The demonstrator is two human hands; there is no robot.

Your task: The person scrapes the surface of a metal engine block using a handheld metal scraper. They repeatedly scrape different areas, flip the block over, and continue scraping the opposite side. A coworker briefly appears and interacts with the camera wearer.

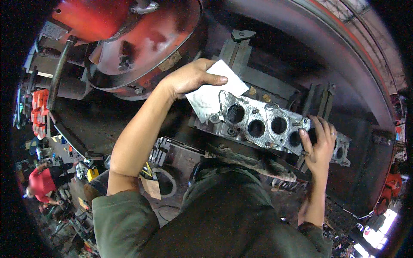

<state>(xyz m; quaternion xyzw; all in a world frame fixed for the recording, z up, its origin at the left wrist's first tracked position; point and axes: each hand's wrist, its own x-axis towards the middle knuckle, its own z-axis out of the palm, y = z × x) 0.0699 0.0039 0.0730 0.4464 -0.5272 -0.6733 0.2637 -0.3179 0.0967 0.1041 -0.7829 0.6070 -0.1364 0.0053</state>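
My left hand [192, 78] is closed on a smudged white sheet [206, 101], its thumb lying over the top. The sheet's right side meets the left end of a long metal engine manifold [269, 109]. That part has a row of round ports in a patterned, silvery flange face, with studs standing out of it. Toward its right end, my right hand [319, 146] grips it, fingers over the far edge and thumb beside a port. Some ports are partly covered by this hand. Beneath the manifold, metal supports [245, 56] show.
A large red machine housing [142, 47] stands at the upper left, with an upright metal bar [60, 73] beside it. A dark curved rim [344, 47] bounds the work area on the right. Far left, a person in red [42, 185] is among scattered tools and parts.
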